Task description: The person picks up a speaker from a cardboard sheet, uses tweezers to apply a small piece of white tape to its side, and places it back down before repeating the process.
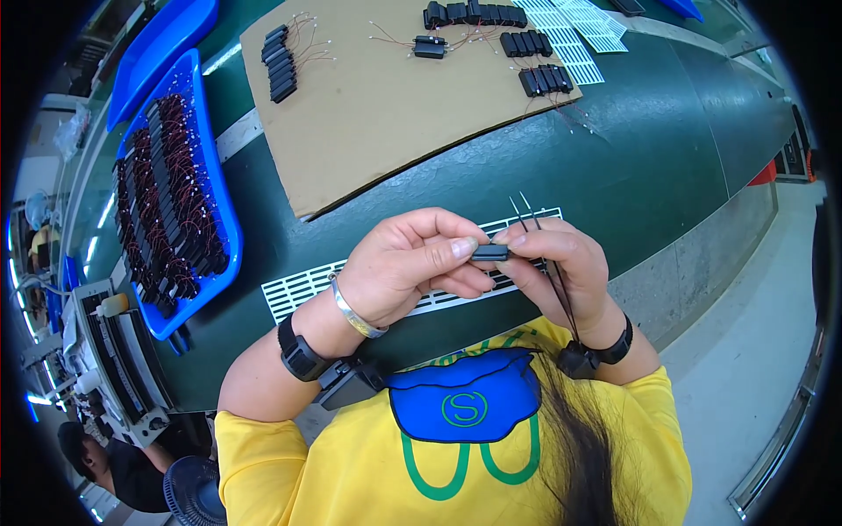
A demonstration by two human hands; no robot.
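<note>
Evidently, at the far lower left, a person in dark clothing (132, 478) sits beside a round fan (195, 493), with a grey machine (118, 351) just above them. To the right of that, a blue tray (230, 226) rests at the left side of the green desk (649, 167), packed with rows of black blocks (158, 188) trailing thin red wires; another blue tray (162, 53) lies beyond it. Next comes a brown cardboard sheet (377, 123), bearing a slanted row of wired black pieces (279, 66) on its left and further groups toward its upper right.

Nearer the wearer, a white slotted strip (294, 294) lies across the desk, partly hidden under the arms. The left hand (408, 259), with a metal bracelet (355, 314) at the wrist, is closed in a pinch on the left end of a small black block (490, 252), which is held above the strip. The right hand (561, 263) has its fingertips at the block's right end, its fingers curled round dark tweezers (568, 317) whose separated tips point away from the body. Farther right, white slotted sheets (566, 44) overlap the cardboard's upper right edge.
</note>
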